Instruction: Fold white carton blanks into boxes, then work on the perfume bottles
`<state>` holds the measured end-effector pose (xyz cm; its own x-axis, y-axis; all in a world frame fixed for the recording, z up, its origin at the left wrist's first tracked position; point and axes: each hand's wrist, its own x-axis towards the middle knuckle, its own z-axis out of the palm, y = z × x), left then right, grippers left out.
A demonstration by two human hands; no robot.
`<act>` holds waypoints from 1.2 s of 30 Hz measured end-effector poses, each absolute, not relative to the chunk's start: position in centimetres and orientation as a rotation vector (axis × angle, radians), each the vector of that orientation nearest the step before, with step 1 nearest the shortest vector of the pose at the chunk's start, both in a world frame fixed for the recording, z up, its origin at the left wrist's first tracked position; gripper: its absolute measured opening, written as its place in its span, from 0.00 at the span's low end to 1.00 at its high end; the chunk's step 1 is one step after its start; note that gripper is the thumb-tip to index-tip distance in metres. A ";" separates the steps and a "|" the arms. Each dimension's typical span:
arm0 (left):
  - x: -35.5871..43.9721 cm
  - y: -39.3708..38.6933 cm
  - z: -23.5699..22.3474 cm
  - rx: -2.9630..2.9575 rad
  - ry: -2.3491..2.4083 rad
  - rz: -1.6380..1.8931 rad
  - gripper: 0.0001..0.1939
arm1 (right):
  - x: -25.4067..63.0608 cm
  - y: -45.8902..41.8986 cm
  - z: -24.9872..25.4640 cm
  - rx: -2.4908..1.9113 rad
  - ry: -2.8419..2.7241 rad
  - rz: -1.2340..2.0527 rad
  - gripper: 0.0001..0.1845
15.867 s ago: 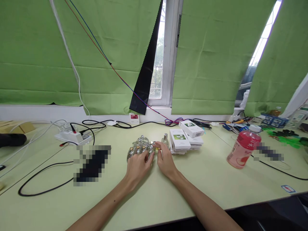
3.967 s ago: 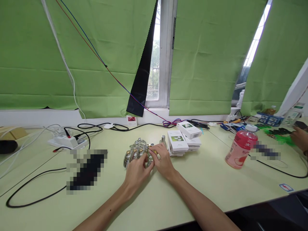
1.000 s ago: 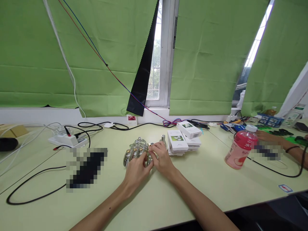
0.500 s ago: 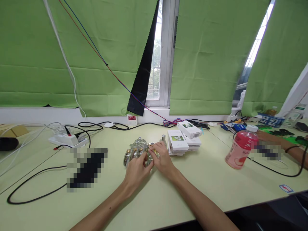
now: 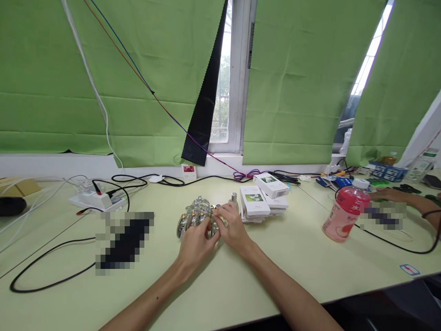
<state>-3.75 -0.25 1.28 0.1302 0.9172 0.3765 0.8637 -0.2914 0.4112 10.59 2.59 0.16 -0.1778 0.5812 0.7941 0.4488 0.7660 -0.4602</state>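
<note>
A shiny metal assembly (image 5: 187,222) with silver curved parts and small brass-coloured bits rests on the pale table. My left hand (image 5: 196,240) is closed against its near right side, thumb and index finger bent together. My right hand (image 5: 231,226) meets it there, its fingers pinched at the assembly's right end. What sits between the fingertips is too small and covered to make out. Just behind my right hand stands a short silver cylinder (image 5: 234,197).
White boxes (image 5: 255,208) are stacked right of my hands. Further right stand a pink drink bottle (image 5: 345,212) and another person's hand (image 5: 392,195). On the left lie a blurred dark object (image 5: 126,241), a looping black cable (image 5: 41,257) and a white power strip (image 5: 98,201).
My hands stay almost still at the metal assembly. At the far right, the other person's arm and hand have shifted slightly right and away from the bottle.
</note>
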 end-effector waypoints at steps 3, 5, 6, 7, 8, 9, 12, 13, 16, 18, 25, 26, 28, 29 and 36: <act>-3.8 -0.3 1.2 2.290 1.803 0.889 0.10 | 10.6 2.6 0.1 -0.794 -1.803 0.154 0.08; -3.7 -0.3 1.2 2.289 1.798 0.889 0.10 | 10.5 2.7 0.1 -0.801 -1.796 0.162 0.07; -3.7 -0.3 1.3 2.286 1.799 0.885 0.10 | 10.5 2.7 0.1 -0.804 -1.792 0.164 0.07; -3.7 -0.3 1.3 2.283 1.803 0.879 0.11 | 10.5 2.7 0.1 -0.805 -1.789 0.164 0.07; -3.7 -0.3 1.3 2.280 1.808 0.873 0.11 | 10.5 2.7 0.1 -0.803 -1.787 0.162 0.07; -3.7 -0.3 1.3 2.278 1.812 0.868 0.11 | 10.5 2.7 0.2 -0.800 -1.788 0.158 0.07; -3.7 -0.3 1.3 2.278 1.818 0.861 0.11 | 10.5 2.7 0.2 -0.795 -1.794 0.156 0.07; -3.7 -0.3 1.3 2.277 1.820 0.861 0.11 | 10.6 2.7 0.2 -0.794 -1.795 0.157 0.07; -3.8 -0.3 1.2 2.273 1.822 0.857 0.11 | 10.6 2.7 0.2 -0.792 -1.801 0.157 0.07; -3.8 -0.3 1.2 2.278 1.816 0.851 0.11 | 10.6 2.7 0.2 -0.799 -1.809 0.154 0.08; -3.8 -0.2 1.2 2.299 1.815 0.872 0.11 | 10.6 2.6 0.2 -0.810 -1.821 0.152 0.08; -3.8 -0.2 1.2 2.300 1.815 0.872 0.11 | 10.6 2.6 0.2 -0.804 -1.817 0.153 0.08; -3.8 -0.2 1.2 2.302 1.810 0.872 0.11 | 10.6 2.5 0.3 -0.793 -1.807 0.156 0.07; -3.8 -0.2 1.1 2.302 1.808 0.870 0.11 | 10.6 2.6 0.3 -0.788 -1.803 0.158 0.07; -3.8 -0.2 1.2 2.287 1.820 0.873 0.11 | 10.6 2.6 0.3 -0.782 -1.789 0.177 0.07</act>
<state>-3.77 -0.25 1.20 0.1261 0.9189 0.3738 0.8666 -0.2854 0.4093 10.63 2.62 0.35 -0.1604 0.5861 0.7942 0.4188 0.7690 -0.4830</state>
